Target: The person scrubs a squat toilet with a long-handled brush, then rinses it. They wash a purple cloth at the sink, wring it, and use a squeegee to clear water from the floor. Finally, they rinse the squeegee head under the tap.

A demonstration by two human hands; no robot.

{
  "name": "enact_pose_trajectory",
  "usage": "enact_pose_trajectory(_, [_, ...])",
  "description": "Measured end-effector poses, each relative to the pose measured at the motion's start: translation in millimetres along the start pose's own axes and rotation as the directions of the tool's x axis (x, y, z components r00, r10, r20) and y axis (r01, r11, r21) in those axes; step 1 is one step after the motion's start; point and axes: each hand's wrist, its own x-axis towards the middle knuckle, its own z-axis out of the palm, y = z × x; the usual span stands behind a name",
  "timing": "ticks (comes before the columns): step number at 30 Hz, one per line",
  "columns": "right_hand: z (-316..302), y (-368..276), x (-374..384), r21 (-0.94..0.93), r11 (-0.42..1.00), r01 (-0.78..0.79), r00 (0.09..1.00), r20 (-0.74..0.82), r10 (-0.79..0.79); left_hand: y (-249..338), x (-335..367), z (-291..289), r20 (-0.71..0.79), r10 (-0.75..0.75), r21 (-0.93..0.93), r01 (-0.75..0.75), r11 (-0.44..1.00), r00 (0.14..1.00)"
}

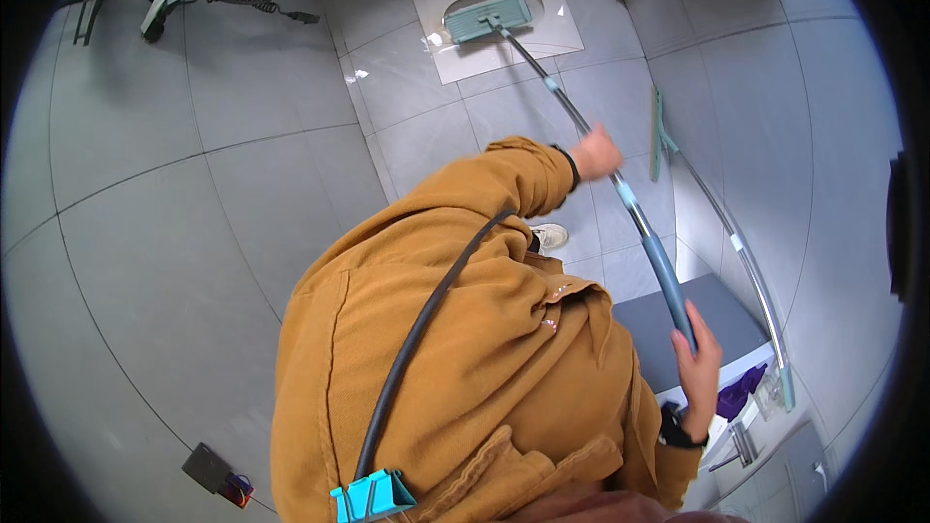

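In the squat pan (560, 27) lies the mop head (488, 17) — both hands' fingers wrapped round its pole (620, 189).

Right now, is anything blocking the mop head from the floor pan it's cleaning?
Nothing visible does. The mop head already rests on the white floor pan, with both hands, left hand and right hand, gripping the pole.

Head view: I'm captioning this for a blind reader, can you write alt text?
Seen from above, a person in a mustard jacket holds a long mop handle with both hands, left hand higher, right hand at its end. The flat mop head rests on a white floor pan in a grey-tiled bathroom.
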Motion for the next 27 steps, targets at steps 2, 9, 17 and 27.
enact_pose_trajectory(2, [-37.0, 0.9, -29.1, 0.087, 0.972, -0.217, 0.974, 0.088, 0.210, 36.6, -6.5, -12.4, -0.047, 0.118, -0.112, -0.123, 0.986, 0.992])
enact_pose_trajectory(9, [-112.5, -7.8, -94.9, 0.043, 0.877, -0.478, 0.870, 0.155, 0.467, 140.2, -32.9, -19.3, -0.097, 0.300, -0.371, -0.314, 0.874, 0.949])
enact_pose_trajectory(17, [-42.2, -4.0, -32.3, -0.095, 0.972, -0.214, 0.951, 0.208, 0.230, 92.8, -36.6, 41.5, -0.021, 0.010, -0.371, -0.017, 0.929, 1.000])
enact_pose_trajectory(27, [-53.9, 10.6, -4.4, -0.156, 0.986, 0.052, 0.977, 0.212, -0.018, 68.6, -48.8, 32.4, -0.229, -0.270, -0.234, 0.217, 0.948, 0.935])
